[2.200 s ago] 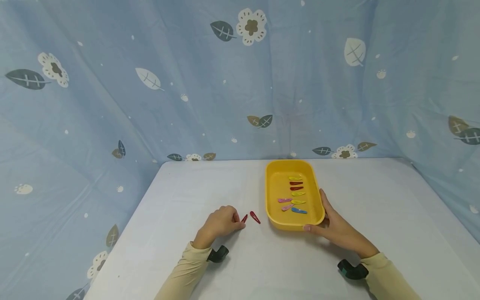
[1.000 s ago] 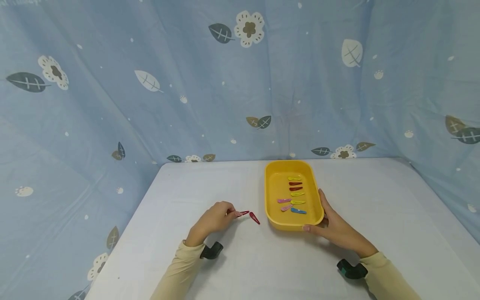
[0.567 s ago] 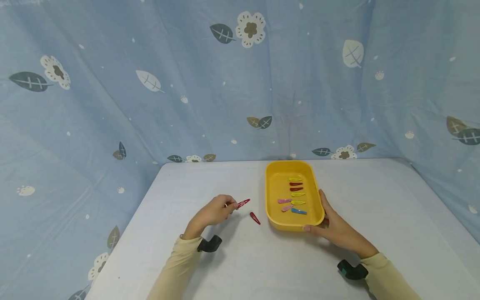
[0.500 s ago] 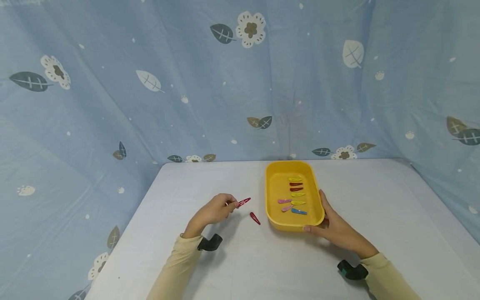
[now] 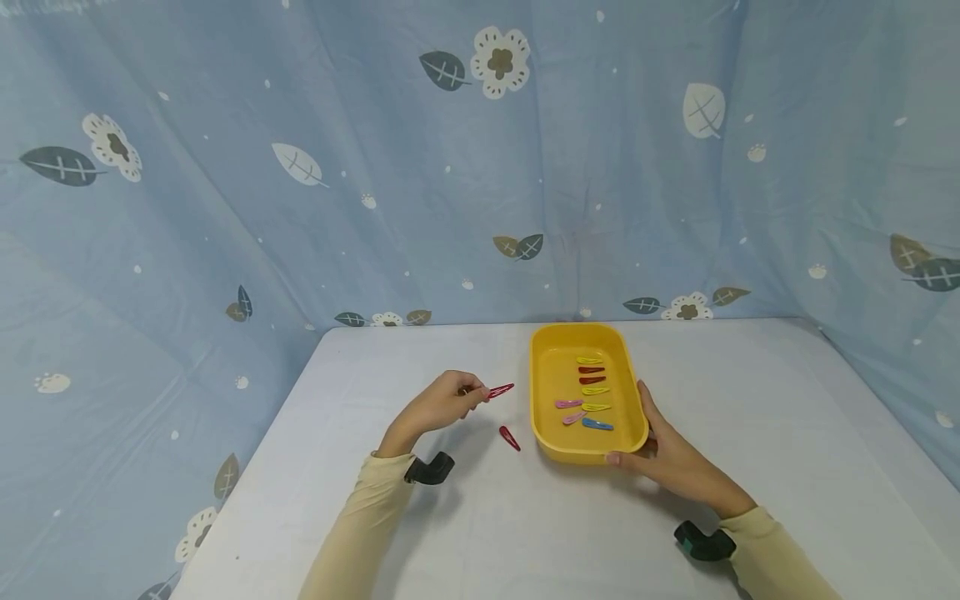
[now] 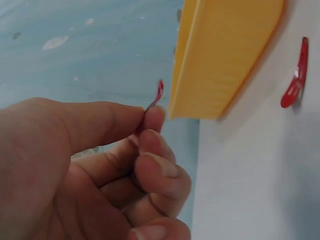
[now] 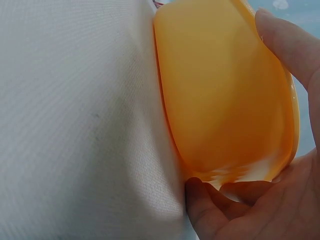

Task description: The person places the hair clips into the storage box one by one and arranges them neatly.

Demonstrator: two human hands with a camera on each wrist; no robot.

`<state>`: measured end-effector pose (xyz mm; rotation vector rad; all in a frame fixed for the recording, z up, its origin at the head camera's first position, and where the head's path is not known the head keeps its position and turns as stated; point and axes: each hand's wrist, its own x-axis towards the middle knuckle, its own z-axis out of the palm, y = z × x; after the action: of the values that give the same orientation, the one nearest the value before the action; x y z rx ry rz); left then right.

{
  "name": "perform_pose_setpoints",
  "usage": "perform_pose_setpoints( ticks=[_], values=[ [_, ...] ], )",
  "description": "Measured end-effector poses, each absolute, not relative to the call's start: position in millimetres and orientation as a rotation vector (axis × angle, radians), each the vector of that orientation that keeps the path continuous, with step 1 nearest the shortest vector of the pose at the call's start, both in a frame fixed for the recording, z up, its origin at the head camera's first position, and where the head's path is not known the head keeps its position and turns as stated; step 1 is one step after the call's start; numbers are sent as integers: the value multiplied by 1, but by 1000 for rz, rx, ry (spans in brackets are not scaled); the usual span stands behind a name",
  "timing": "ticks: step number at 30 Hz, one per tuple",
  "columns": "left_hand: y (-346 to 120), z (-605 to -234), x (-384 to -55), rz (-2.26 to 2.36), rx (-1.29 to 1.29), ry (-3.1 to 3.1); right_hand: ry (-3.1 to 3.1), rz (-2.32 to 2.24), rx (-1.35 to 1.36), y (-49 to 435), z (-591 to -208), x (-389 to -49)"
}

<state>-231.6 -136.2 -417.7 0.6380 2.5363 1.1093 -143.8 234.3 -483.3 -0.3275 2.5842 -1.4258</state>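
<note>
Between thumb and fingertips my left hand point(image 5: 442, 402) pinches a red snap hair clip point(image 5: 501, 390), held above the table just left of the yellow plastic tray point(image 5: 536, 392). The left wrist view shows the pinched clip point(image 6: 159, 95) nearly edge-on, its lower end hidden by the fingers. A second red hair clip point(image 5: 509, 438) lies on the table below that hand. My right hand point(image 5: 678, 462) grips the tray's near right corner, thumb at the front rim and fingers along the side. In the right wrist view the fingertips point(image 7: 197, 195) reach low on the tray wall.
Inside the tray lie several hair clips: yellow point(image 5: 595, 391), dark red point(image 5: 592, 380), pink point(image 5: 568, 404) and blue point(image 5: 597, 424). A white cloth covers the table point(image 5: 420, 533). Behind it hangs a blue patterned curtain point(image 5: 405, 167).
My left hand has picked one red hair clip off the table, raised it and carried it away from me and rightward toward the tray. My right hand has stayed on the tray.
</note>
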Motion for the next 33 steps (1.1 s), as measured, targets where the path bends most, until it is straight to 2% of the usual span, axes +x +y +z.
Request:
perform_pose_setpoints(
  ticks=[12,33],
  values=[
    [-115,-416,-253,1214,734,2514,2588,-1424,-321,234,-484,-144],
    [-66,-420,-286,1236,675,2552,2587,-1428,-304,233,-485,-145]
  ],
)
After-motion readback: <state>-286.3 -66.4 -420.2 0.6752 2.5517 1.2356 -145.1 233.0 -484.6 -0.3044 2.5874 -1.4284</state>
